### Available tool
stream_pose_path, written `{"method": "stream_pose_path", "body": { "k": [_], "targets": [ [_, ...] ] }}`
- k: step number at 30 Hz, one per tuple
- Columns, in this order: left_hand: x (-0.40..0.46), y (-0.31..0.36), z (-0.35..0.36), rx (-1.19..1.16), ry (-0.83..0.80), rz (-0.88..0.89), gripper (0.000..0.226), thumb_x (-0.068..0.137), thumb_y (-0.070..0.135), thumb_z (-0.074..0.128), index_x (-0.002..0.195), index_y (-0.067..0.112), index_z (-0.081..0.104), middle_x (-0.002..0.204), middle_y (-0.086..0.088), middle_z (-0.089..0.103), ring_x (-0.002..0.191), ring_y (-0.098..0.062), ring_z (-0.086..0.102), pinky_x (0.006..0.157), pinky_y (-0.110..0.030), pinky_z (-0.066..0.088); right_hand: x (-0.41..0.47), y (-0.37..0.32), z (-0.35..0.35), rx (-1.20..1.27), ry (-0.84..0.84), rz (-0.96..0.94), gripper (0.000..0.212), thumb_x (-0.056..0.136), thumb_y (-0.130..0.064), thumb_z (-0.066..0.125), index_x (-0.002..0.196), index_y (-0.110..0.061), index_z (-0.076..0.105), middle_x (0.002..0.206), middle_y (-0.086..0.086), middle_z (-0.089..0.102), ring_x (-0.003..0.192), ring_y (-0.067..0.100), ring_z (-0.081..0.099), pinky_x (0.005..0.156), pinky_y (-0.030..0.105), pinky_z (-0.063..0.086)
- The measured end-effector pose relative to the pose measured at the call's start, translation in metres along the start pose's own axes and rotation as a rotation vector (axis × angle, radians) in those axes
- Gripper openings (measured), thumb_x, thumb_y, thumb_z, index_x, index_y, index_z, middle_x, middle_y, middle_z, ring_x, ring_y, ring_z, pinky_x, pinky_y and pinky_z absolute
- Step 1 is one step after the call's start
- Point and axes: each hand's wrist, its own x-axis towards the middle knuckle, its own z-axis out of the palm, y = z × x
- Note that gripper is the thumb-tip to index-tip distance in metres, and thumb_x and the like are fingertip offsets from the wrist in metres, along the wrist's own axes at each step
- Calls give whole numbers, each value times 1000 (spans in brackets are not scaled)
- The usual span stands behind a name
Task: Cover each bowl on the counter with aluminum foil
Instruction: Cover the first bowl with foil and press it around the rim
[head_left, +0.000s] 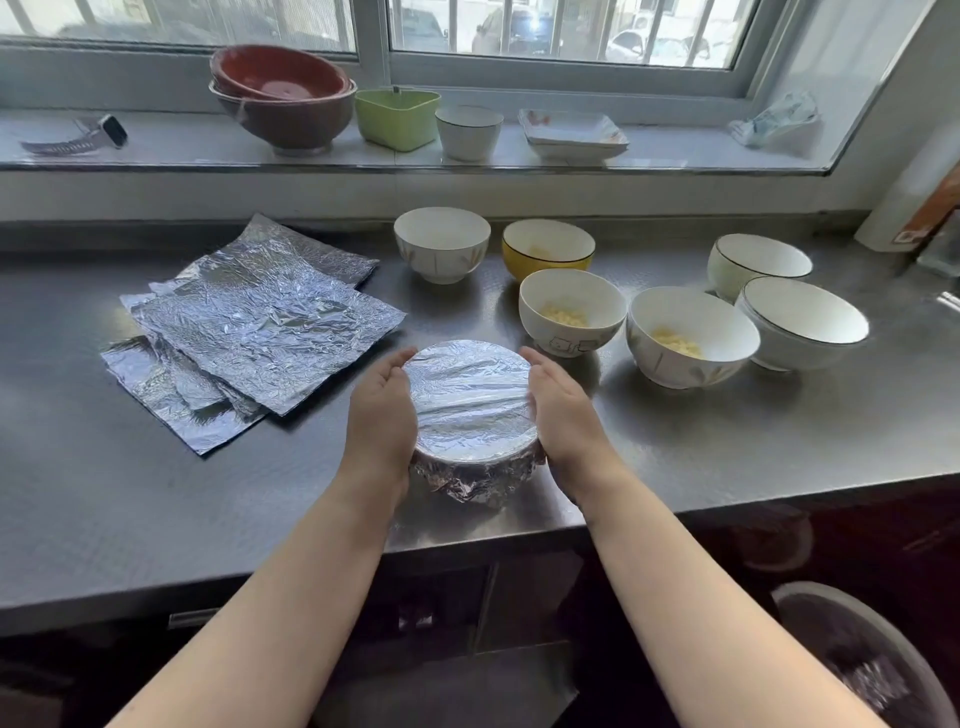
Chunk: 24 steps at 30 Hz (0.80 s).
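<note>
A bowl wrapped in aluminum foil (474, 410) stands near the front edge of the steel counter (727, 441). My left hand (382, 415) cups its left side and my right hand (563, 410) cups its right side, fingers curved around the foil-covered rim. Several loose foil sheets (249, 322) lie stacked to the left. Uncovered bowls stand behind and to the right: a white bowl (441, 244), a yellow bowl (548, 249), a white bowl with yellow food (571, 312), another with food (691, 338), and two more white bowls (805, 322) (758, 262).
On the windowsill (182, 150) sit stacked brown bowls (283, 98), a green container (397, 117), a white cup (469, 132), square plates (574, 135) and a watch (98, 132). A white roll (904, 208) stands at the far right.
</note>
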Motion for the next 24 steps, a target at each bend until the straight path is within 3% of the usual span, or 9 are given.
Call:
{"method": "stream_pose_path", "body": {
  "k": [2,5,8,13,15,17,18,21,24],
  "targets": [
    [-3,2,2,-25,13,2,34,101,13,35,108,23,66,86,-2,63,92,-24,63,89,-45,53,3,1,1,66,20,14,33,104,-20,36,130,-20,57,123,-2,63,117,13,57,104,35,45],
    [-6,1,3,-65,41,-10,34,102,13,34,106,26,65,109,-9,68,107,-31,65,94,-51,52,11,2,1,128,-2,52,31,101,-18,38,108,-23,68,114,4,70,111,20,64,101,43,49],
    [-12,3,4,-89,69,-7,34,102,12,33,104,28,64,102,-5,68,103,-28,65,91,-47,54,15,-5,4,78,-97,61,38,94,-21,39,116,-15,69,118,12,69,114,29,64,103,52,47],
    [-28,2,4,-128,36,-28,29,104,19,35,120,26,58,109,0,63,108,-23,60,96,-42,50,24,-20,-6,11,-44,52,41,103,-28,40,76,-18,69,82,-6,70,87,9,63,86,32,48],
    [-28,3,-2,-89,36,3,29,105,27,36,130,28,52,125,8,56,119,-11,56,102,-30,43,21,-25,-14,26,33,4,33,105,-25,38,88,-15,64,115,2,66,108,10,61,104,35,42],
    [-24,12,-7,36,40,113,37,106,29,33,142,25,41,131,15,45,119,9,49,96,-10,33,15,-28,-17,-23,70,-57,33,104,-19,36,113,-2,62,134,21,54,121,28,56,113,42,35],
    [-20,18,-8,91,38,149,39,107,28,32,144,23,40,133,14,43,121,9,45,97,-11,30,11,-28,-17,-75,60,-83,36,105,-18,34,127,2,55,141,20,49,128,30,50,115,44,32],
    [-7,21,-2,187,-24,139,37,106,25,33,140,18,46,137,-1,50,132,-21,44,112,-36,32,4,-19,-4,-191,5,-124,44,105,-16,33,148,-7,37,149,4,43,128,15,45,118,37,28],
    [-4,13,1,183,-73,68,39,99,30,37,130,18,56,136,-33,46,129,-51,38,109,-60,29,7,-8,5,-206,-6,-126,47,104,-14,31,150,-9,35,119,2,51,106,14,38,106,28,31]
  ]
}}
